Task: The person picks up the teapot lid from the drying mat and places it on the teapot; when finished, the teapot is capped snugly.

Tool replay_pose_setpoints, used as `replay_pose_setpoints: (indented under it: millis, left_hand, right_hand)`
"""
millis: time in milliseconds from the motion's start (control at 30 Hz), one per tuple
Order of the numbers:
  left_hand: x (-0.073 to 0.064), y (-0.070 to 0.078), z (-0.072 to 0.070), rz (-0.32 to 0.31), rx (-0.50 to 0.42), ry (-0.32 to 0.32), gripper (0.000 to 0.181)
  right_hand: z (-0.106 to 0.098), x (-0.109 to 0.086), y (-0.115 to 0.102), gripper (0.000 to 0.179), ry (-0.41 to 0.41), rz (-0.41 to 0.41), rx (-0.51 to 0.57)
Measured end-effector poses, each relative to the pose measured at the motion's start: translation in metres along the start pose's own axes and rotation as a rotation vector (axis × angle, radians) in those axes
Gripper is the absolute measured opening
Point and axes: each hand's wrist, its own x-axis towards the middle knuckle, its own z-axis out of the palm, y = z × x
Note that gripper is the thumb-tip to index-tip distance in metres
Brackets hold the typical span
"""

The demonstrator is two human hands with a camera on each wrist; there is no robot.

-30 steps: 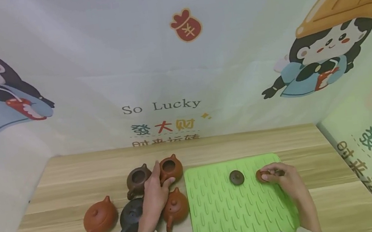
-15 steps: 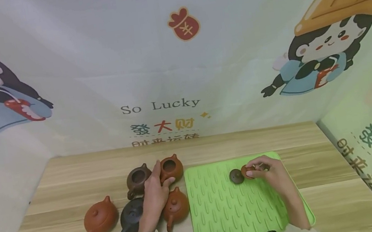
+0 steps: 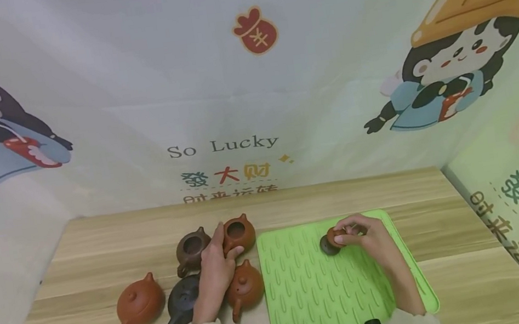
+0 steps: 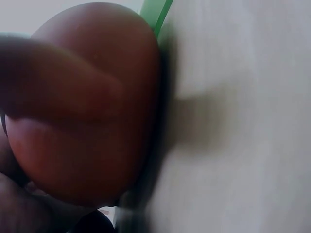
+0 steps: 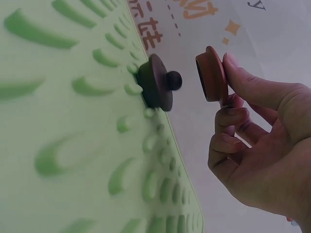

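My right hand (image 3: 372, 237) pinches a small reddish-brown teapot lid (image 5: 214, 75) by its knob. This lid is held a little above a dark brown teapot lid (image 5: 158, 82), which lies knob up on the green mat (image 3: 319, 303); the right wrist view shows a gap between them. My left hand (image 3: 215, 273) grips a lidless red clay teapot (image 3: 248, 233) at its handle side, with the handle hidden by the fingers. A lidless dark brown teapot (image 3: 184, 250) stands just left of that hand. The left wrist view is mostly filled by a blurred red teapot body (image 4: 87, 160).
A lidded red teapot (image 3: 245, 291) and a lidded black teapot (image 3: 181, 300) stand close to my left forearm. Farther left is another lidded red teapot (image 3: 140, 303). Everything is on a wooden table (image 3: 457, 223) before a printed cloth backdrop (image 3: 207, 70).
My right hand has moved left with the red lid, from the mat's right part to above the dark lid. The left hand has stayed at the lidless red teapot.
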Motion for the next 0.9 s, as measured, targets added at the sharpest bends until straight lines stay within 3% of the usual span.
replay_pose_setpoints:
  millis: [433,733,900]
  left_hand:
    - [0.001,0.002,-0.002,-0.023,0.018,-0.03,0.073]
    - [0.001,0.0,-0.001,-0.006,0.006,-0.015,0.072]
    - [0.001,0.002,-0.002,-0.028,-0.018,-0.034,0.071]
  right_hand:
    - [0.015,0.013,-0.008,0.02,-0.081,-0.031,0.056]
    - [0.034,0.024,-0.013,0.018,-0.141,-0.033,0.047]
    - [0.044,0.028,-0.018,0.017,-0.16,-0.058,0.044]
